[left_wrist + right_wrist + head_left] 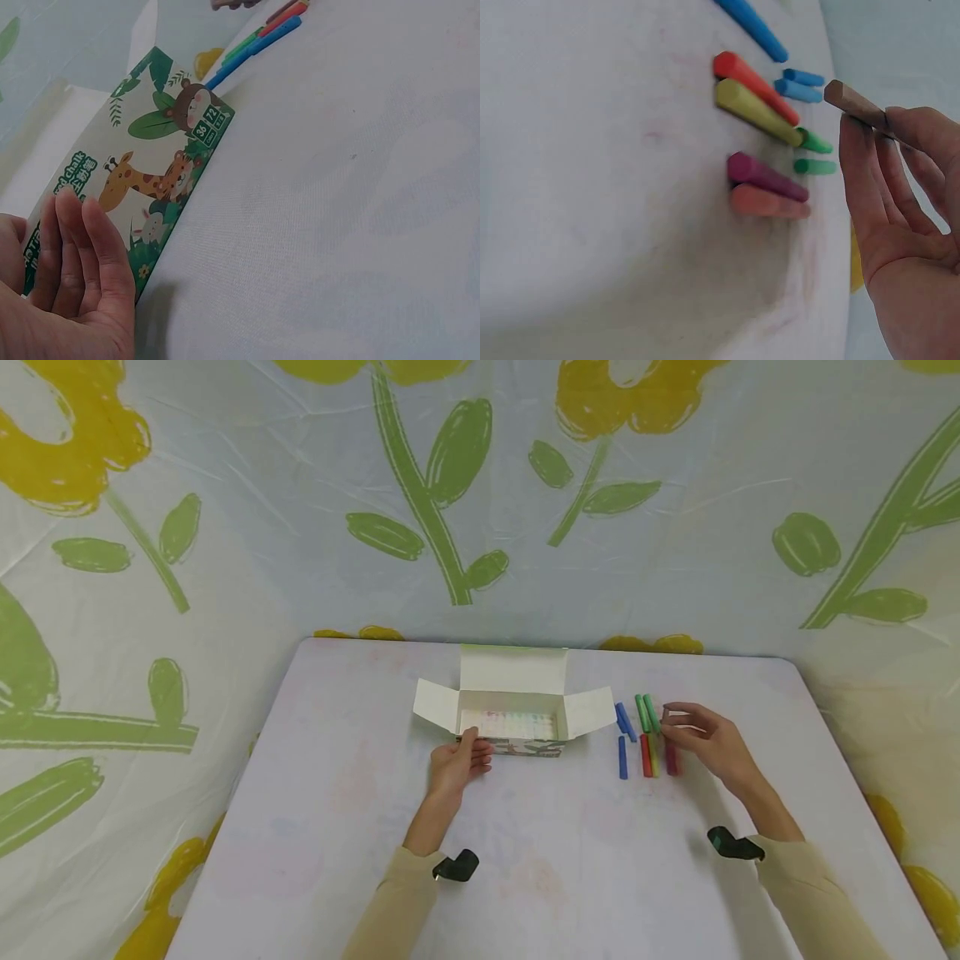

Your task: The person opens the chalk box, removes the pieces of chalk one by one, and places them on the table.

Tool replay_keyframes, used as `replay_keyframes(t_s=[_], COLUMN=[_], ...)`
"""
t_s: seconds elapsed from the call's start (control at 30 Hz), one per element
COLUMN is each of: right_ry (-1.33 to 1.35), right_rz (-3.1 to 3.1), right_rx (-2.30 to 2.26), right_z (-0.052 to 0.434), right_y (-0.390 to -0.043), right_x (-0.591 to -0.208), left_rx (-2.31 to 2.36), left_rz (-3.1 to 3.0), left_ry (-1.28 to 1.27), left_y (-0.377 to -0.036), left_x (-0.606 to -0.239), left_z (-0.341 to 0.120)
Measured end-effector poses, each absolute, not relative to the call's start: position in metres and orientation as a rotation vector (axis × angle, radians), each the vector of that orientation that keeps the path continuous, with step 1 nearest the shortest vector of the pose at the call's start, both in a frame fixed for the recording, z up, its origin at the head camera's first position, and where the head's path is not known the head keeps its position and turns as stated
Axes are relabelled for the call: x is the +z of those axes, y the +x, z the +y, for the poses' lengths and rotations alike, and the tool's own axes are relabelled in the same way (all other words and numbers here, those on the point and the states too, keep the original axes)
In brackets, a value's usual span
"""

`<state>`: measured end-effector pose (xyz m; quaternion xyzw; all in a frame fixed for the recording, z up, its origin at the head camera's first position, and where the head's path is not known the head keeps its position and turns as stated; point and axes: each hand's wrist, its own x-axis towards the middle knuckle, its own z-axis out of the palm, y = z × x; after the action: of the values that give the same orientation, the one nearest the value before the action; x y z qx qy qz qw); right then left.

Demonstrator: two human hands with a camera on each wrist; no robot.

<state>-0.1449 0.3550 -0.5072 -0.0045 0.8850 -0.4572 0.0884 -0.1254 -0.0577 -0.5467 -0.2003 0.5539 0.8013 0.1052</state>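
Near on the tabletop [525,860], the left hand [457,766] steadies the open chalk box [513,714] with flat fingers while the right hand [708,739] pinches a brown chalk [855,105], likely to be carried left into the box.

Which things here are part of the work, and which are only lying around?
In use: chalk box, steadied by left hand; brown chalk, pinched by right hand; chalk sticks in a row.
Around: table; flowered sheet.
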Motion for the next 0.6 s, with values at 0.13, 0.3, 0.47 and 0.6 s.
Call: replay_keyframes(t_s=[0.13,0.3,0.47,0.6], right_ry=[-0.041,-0.104,-0.12,-0.161], right_rz=[2.656,2.654,2.694,2.768], right_rx=[-1.342,-1.37,-1.325,-1.261], right_z=[0.36,0.363,0.362,0.358], right_y=[-0.139,-0.133,-0.129,-0.129], right_x=[-0.515,-0.525,-0.529,-0.529], left_rx=[2.363,2.367,2.372,2.371], left_rz=[1.632,1.624,1.619,1.625], left_ry=[-0.587,-0.61,-0.621,-0.622], left_y=[-0.126,-0.127,-0.127,-0.126], left_x=[-0.547,-0.547,-0.547,-0.547], left_z=[-0.058,-0.057,-0.056,-0.056])
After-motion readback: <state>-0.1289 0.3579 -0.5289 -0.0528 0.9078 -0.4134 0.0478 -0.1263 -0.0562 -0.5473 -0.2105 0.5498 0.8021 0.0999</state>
